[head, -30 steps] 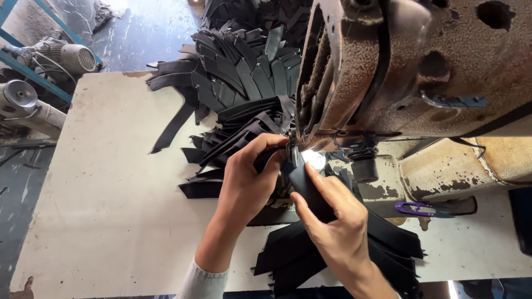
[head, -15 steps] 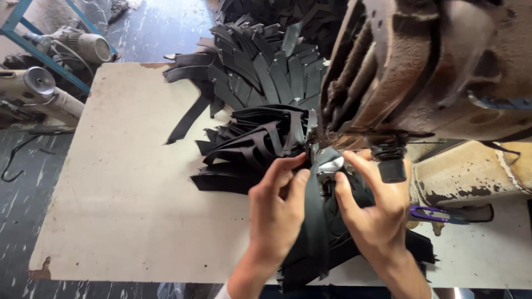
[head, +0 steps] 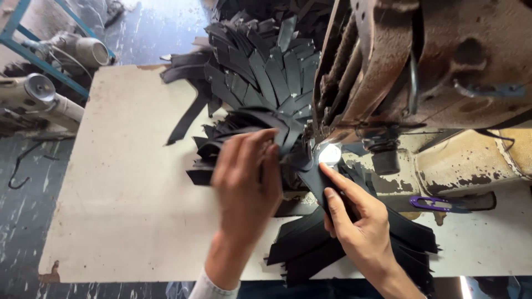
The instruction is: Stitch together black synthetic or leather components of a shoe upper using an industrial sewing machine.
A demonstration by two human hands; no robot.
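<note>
Head cam, looking straight down at the bench. Left hand (head: 246, 180) is spread flat with fingers loosely open, pressing on the fanned pile of sewn black strips (head: 260, 88) right where it meets the machine; it's not pinching anything as far as I can see. Right hand (head: 357, 221) has two fingers stretched out along the black strip (head: 313, 177) that sits under the needle area, just below the bright lit spot; the other fingers are curled, and I can't tell whether they actually grip it.

The old worn sewing machine (head: 432, 66) hogs the whole upper right, so there's basically no room on that side. A stack of loose black strips (head: 310, 249) lies under the right wrist and hangs close to the near edge of the table (head: 111, 210). The left half of the tabletop is bare, lots of space there, out to its left edge and chipped near corner. A small purple snipper (head: 438, 204) lies right of the hands, well apart.
</note>
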